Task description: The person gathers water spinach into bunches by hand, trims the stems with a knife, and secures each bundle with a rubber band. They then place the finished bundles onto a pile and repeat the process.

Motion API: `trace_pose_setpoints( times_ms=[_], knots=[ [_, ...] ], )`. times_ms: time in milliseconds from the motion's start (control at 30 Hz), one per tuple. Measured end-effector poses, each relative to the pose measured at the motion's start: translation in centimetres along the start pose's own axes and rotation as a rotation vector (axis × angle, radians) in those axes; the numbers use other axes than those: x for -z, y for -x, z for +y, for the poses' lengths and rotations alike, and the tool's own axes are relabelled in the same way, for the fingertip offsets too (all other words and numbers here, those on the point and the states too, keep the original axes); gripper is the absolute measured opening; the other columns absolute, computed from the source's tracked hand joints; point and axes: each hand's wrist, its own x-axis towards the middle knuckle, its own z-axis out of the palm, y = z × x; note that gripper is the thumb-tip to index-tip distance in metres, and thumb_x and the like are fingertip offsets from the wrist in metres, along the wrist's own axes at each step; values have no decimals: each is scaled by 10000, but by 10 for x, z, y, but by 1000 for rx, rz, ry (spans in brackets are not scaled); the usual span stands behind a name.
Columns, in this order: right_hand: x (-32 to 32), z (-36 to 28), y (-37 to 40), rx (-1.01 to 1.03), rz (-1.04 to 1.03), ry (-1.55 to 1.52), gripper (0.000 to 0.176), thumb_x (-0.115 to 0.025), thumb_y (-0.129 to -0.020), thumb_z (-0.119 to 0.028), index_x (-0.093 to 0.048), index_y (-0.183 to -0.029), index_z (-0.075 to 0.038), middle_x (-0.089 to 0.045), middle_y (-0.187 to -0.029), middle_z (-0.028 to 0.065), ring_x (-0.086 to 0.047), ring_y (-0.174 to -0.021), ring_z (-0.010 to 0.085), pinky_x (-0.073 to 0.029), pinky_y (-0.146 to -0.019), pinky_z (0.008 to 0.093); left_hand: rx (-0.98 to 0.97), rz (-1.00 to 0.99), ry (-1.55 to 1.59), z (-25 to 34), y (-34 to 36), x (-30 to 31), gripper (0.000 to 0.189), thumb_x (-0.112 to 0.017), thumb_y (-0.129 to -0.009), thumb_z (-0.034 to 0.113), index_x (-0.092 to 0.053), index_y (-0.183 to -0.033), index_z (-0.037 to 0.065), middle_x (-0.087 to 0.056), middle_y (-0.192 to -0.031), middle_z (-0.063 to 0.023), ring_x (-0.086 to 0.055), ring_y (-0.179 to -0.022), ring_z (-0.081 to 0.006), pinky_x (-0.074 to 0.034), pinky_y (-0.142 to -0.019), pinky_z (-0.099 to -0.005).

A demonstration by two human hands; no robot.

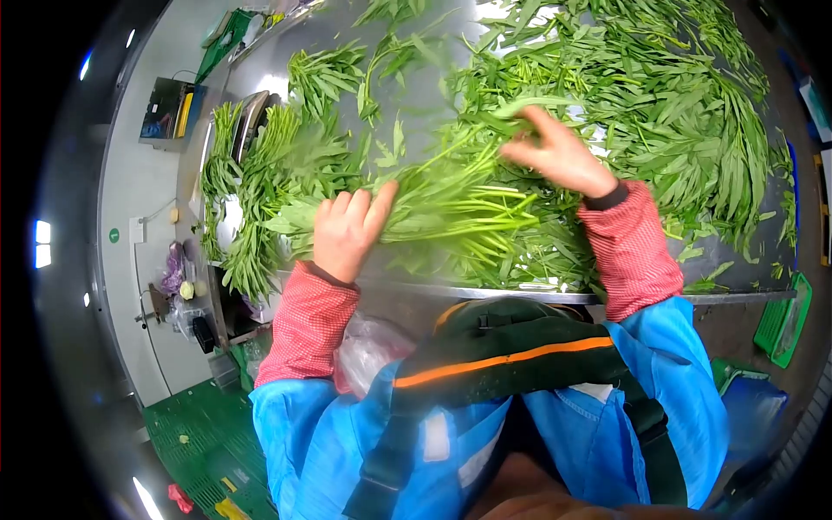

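Observation:
My left hand (351, 227) is wrapped round a bunch of leafy greens (468, 208) that looks like water spinach. The bunch lies sideways over the near part of the metal table, its cut pale-green stems pointing right and its leaves left. Above the stem ends, my right hand (559, 154) has its thumb and fingers curled together on a leafy stalk (507, 117); motion blurs the fingertips a little. A large loose heap of the same greens (659, 130) spreads beyond my right hand. To the left of my left hand lie gathered bunches (273, 156), stems toward the back.
The metal table (347, 130) has its near edge at my waist. Scattered sprigs (394, 56) lie toward the back. A green crate (783, 321) stands at the right, and green slatted flooring (208, 442) is at lower left. A clear plastic bag (373, 351) hangs beside my left sleeve.

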Motion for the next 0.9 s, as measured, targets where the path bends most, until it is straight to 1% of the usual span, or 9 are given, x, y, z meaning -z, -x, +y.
trace_pose_setpoints(
  times_ms=[67, 133, 200, 267, 467, 567, 600, 700, 900],
  knots=[
    [-18, 23, -11, 90, -151, 113, 338, -673, -841, -191, -561, -1107, -16, -611, -999, 68, -581, -917, 155, -481, -810, 300, -12, 10, 30, 2, -4, 0, 446, -580, -737, 91, -583, -1180, 145, -466, -722, -3, -494, -654, -164, -379, -574, -309],
    [-22, 49, -16, 290, 69, 58, 237, -668, -838, -155, -591, -1017, -20, -615, -902, 39, -586, -803, 133, -489, -712, 273, -1, 19, 70, 0, -3, -2, 452, -578, -728, 77, -584, -1176, 138, -463, -722, -9, -492, -656, -173, -380, -577, -316],
    [11, 29, -13, -208, 160, -127, 209, -658, -835, -126, -602, -1009, -25, -627, -825, 26, -584, -684, 109, -482, -598, 233, 52, 23, 151, -3, 4, -3, 465, -568, -714, 45, -585, -1172, 123, -465, -726, -23, -491, -659, -190, -381, -579, -325],
    [41, 53, -16, -227, 225, -386, 241, -660, -843, -142, -587, -1026, -5, -623, -829, 36, -579, -706, 95, -480, -620, 226, 91, 17, 236, -7, 13, -6, 479, -558, -698, 14, -585, -1167, 107, -469, -733, -37, -491, -664, -207, -381, -581, -333],
    [0, 59, -31, -74, -123, -158, 506, -661, -852, -205, -463, -1298, -71, -577, -966, 46, -546, -821, 123, -481, -724, 259, 101, 49, 501, -5, 10, -14, 516, -554, -648, -68, -583, -1144, 72, -484, -742, -64, -490, -674, -253, -383, -589, -350],
    [-38, 56, -33, 266, -376, -244, 352, -661, -849, -147, -571, -1181, -72, -592, -919, 39, -543, -823, 108, -467, -699, 265, 104, 40, 597, 0, 3, -15, 555, -573, -605, -94, -577, -1139, 57, -482, -739, -87, -500, -695, -286, -399, -611, -380],
    [-31, 48, -28, 108, -323, -138, 246, -665, -846, -150, -613, -1070, -62, -595, -801, 1, -550, -728, 85, -455, -639, 248, 113, 28, 621, 0, 4, -16, 561, -577, -596, -95, -575, -1138, 52, -482, -739, -94, -505, -704, -297, -407, -621, -389],
    [-2, 45, -21, -274, -2, -443, 167, -664, -847, -158, -604, -959, -50, -563, -680, -39, -459, -474, 33, -359, -416, 180, 300, -180, 741, -3, 17, -20, 537, -630, -644, -62, -563, -1167, 38, -567, -837, -113, -572, -808, -313, -470, -725, -371],
    [50, 59, -5, 119, -74, -1021, 126, -571, -932, -170, -570, -971, -51, -405, -616, -31, -330, -495, 59, -295, -397, 170, 939, -274, 1625, 2, 56, -53, 530, -702, -742, -31, -514, -1237, -12, -619, -1148, -92, -597, -1051, -179, -483, -891, -307]
  ],
)
